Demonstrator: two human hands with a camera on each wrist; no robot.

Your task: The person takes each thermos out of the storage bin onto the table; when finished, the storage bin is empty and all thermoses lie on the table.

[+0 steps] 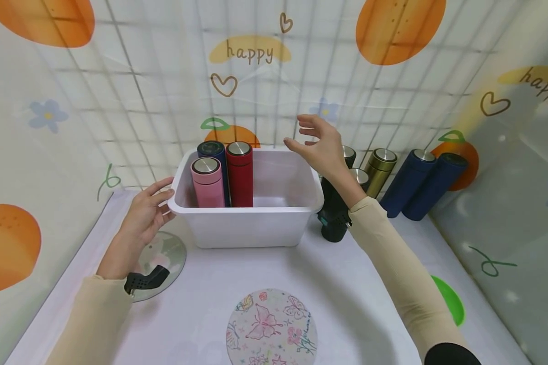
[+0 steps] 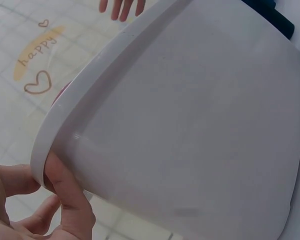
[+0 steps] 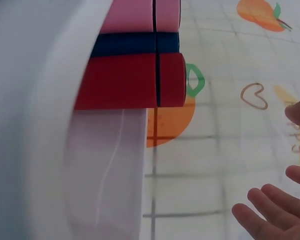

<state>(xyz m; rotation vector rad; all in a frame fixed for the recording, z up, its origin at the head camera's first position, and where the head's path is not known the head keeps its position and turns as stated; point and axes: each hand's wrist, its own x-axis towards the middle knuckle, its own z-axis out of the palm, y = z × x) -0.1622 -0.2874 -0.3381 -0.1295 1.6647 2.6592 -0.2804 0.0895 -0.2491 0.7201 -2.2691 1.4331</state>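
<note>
A white plastic bin (image 1: 246, 228) stands on the table, with a pink thermos (image 1: 207, 185), a dark blue thermos (image 1: 213, 150) and a red thermos (image 1: 240, 177) upright at its left end. At the bin's left corner, my left hand (image 1: 141, 215) pinches the rim; the left wrist view shows thumb and finger (image 2: 70, 192) on either side of it. My right hand (image 1: 319, 144) is raised over the bin's right end, fingers apart and holding nothing. Below and behind the right forearm are black thermoses (image 1: 333, 203), partly hidden.
To the right, a gold thermos (image 1: 381, 170) and two blue thermoses (image 1: 408, 180) lean near the curtain. A round butterfly-patterned mat (image 1: 271, 327) lies in front, another round mat (image 1: 173, 258) sits under the left wrist, and a green dish (image 1: 449, 301) is partly covered by the right sleeve.
</note>
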